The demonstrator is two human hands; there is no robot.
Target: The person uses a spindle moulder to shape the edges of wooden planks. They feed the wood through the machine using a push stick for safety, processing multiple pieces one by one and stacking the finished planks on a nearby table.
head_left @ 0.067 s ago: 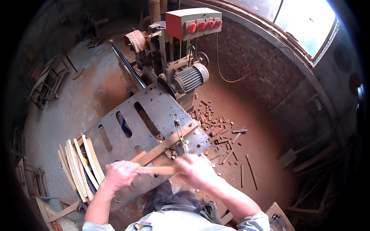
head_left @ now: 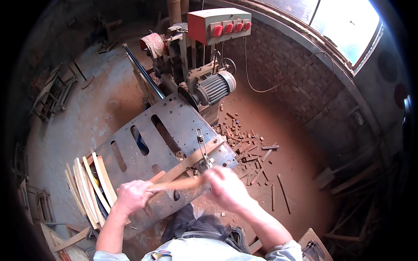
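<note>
A short wooden strip [head_left: 179, 184], smeared by motion, spans the gap between my two hands above the near edge of a slotted metal machine table [head_left: 173, 114]. My left hand [head_left: 133, 195] is closed around its left end. Its right end is in the grip of my right hand [head_left: 226, 188], which is slightly blurred. Just beyond the strip, a wooden fence bar [head_left: 188, 163] lies bolted across the table. A metal toggle clamp [head_left: 202, 145] stands by that bar, its lower part close to my right hand.
Several pale curved wooden strips [head_left: 92, 188] are stacked at the table's left end. A dark round blade [head_left: 188, 99] and a ribbed motor [head_left: 216, 88] sit at the far side, below a switch box [head_left: 219, 27]. Wood offcuts [head_left: 246, 150] litter the floor on the right.
My right hand has moved slightly up and to the right, tilting the strip so its right end is higher. My left hand has shifted only a little.
</note>
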